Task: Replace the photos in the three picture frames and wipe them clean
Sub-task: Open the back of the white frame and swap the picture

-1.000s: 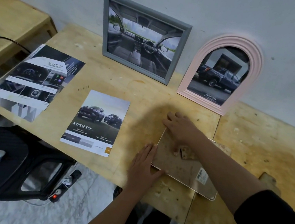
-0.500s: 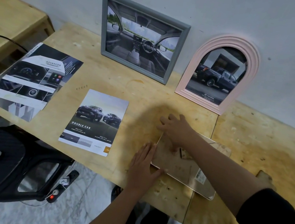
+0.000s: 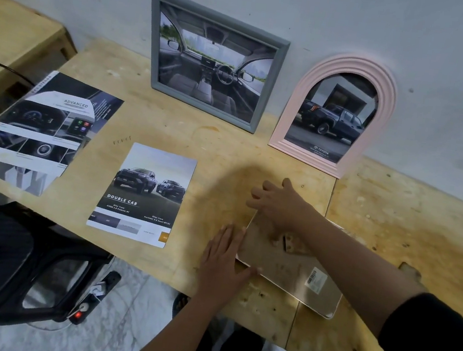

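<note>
A third picture frame [image 3: 299, 277] lies face down near the table's front edge, its brown backing board up, with a barcode sticker at its right end. My left hand [image 3: 223, 259] lies flat on the table against the frame's left edge. My right hand [image 3: 278, 204] rests on the frame's far left corner, fingers spread and bent. A grey rectangular frame [image 3: 210, 62] with a car-interior photo leans on the wall. Right of it leans a pink arched frame [image 3: 335, 115] with a pickup-truck photo. A loose "Double Cab" photo sheet [image 3: 144, 193] lies left of my hands.
A larger brochure sheet [image 3: 43, 131] lies at the table's left edge. The wooden table [image 3: 396, 222] has a seam running front to back just right of the face-down frame. A black chair [image 3: 4, 262] and a power strip [image 3: 91, 295] stand below left. A wooden bench [image 3: 9, 34] is far left.
My right hand has shifted slightly toward the frame's far left corner. My left hand has stayed at the frame's left edge. The frame has not visibly moved.
</note>
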Motion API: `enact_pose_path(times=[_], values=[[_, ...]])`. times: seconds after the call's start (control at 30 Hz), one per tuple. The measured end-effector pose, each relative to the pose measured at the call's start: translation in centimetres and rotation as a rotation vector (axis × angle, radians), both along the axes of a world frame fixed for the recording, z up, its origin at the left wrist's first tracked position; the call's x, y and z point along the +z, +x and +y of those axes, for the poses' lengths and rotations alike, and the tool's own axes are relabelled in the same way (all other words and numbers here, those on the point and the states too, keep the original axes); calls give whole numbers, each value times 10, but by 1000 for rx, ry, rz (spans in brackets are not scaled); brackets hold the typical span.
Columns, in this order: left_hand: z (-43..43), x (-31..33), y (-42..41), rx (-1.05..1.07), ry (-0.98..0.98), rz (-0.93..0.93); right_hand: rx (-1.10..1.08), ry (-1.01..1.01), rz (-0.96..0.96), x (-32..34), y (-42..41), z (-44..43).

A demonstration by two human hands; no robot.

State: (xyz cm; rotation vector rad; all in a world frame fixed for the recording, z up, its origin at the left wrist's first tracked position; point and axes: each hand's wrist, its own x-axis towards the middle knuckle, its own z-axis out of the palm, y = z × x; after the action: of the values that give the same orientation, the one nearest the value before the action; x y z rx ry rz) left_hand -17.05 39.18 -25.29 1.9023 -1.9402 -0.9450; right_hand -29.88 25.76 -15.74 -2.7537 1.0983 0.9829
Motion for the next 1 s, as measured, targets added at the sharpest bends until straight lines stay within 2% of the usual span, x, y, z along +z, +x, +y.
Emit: enact_pose_path(times=[0.3,0.43,0.63,0.87,1.0], values=[[0,-2,-2,-2,1,-6,-25,107,76,-5,3,2],[0,-2,-1,-8,4,-13,1,84,105,-6,3,7],[0,0,0,3,-5,-2,167,-14,92,-13,9,4],[1,0,-1,13,5,6,112,34,49,-14,9,-4],[0,1,0,-3,18,-3,57,127,63,-14,6,-8]])
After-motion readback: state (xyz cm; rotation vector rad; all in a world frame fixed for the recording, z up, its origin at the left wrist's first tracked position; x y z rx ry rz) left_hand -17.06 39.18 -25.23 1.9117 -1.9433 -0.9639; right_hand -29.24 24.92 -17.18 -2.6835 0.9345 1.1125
